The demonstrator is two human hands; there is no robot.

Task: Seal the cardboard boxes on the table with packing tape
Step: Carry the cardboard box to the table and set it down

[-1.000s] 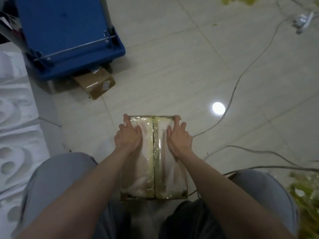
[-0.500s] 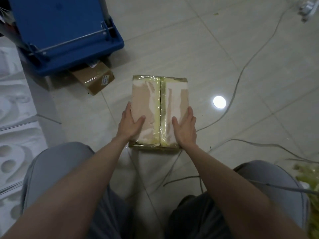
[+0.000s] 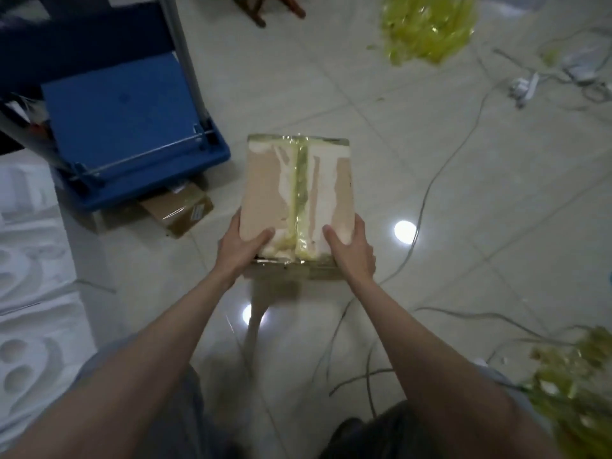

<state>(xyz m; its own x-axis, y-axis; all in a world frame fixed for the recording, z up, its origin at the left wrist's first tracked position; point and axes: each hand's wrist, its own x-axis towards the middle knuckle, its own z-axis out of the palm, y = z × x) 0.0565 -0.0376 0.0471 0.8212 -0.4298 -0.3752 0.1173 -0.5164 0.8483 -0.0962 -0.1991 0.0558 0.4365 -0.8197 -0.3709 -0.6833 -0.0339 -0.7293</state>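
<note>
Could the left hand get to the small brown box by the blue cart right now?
Probably not at once: the left hand grips the taped box with the right hand. The floor across to the small brown box looks open, so letting go would free it.

We note a glossy pale tiled floor (image 3: 430,180) with two round lamp reflections (image 3: 405,231). Left of the fingers: a blue platform cart (image 3: 126,127), and white moulded foam (image 3: 29,293) further left. Thin grey cables (image 3: 427,193) run to the right. Crumpled yellow film (image 3: 427,24) lies beyond, and more at lower right.
</note>
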